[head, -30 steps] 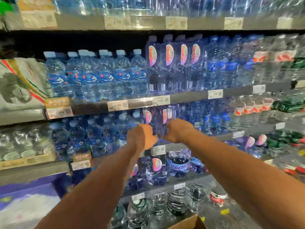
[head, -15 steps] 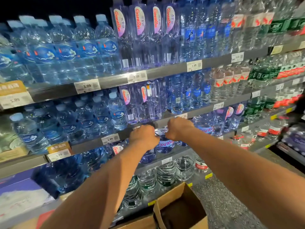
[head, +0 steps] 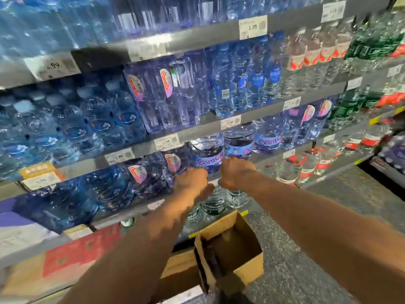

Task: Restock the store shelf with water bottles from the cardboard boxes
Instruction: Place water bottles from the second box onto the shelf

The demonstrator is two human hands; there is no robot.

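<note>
Water bottles, rounded clear plastic with ribbed shoulders and blue label bands, stand at the grey shelf edge; left hand and right hand reach their bases, fingers hidden, grip untellable; a brown cardboard box gapes below.

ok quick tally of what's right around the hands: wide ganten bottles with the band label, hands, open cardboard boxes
wide band-label Ganten bottles: 3
hands: 2, the left hand and the right hand
open cardboard box: 1
total: 6
</note>
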